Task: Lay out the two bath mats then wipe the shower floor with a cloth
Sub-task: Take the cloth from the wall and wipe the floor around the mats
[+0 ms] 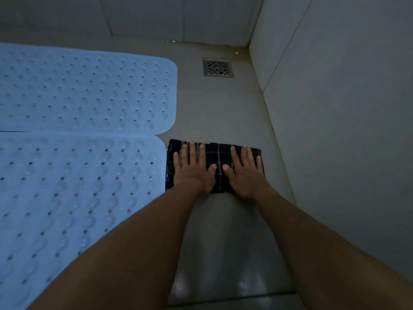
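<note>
Two light blue perforated bath mats lie flat side by side on the shower floor: the far mat (85,90) and the near mat (67,193), their long edges touching. Right of the near mat lies a folded dark plaid cloth (220,163) on the grey floor (223,242). My left hand (192,170) and my right hand (245,171) press flat on the cloth, fingers spread, thumbs close together. The hands cover much of the cloth.
A square metal drain grate (218,67) sits in the floor beyond the cloth, near the back corner. A tiled wall (335,130) rises close on the right, another wall (156,16) at the back. A wet sheen shows on the floor near me.
</note>
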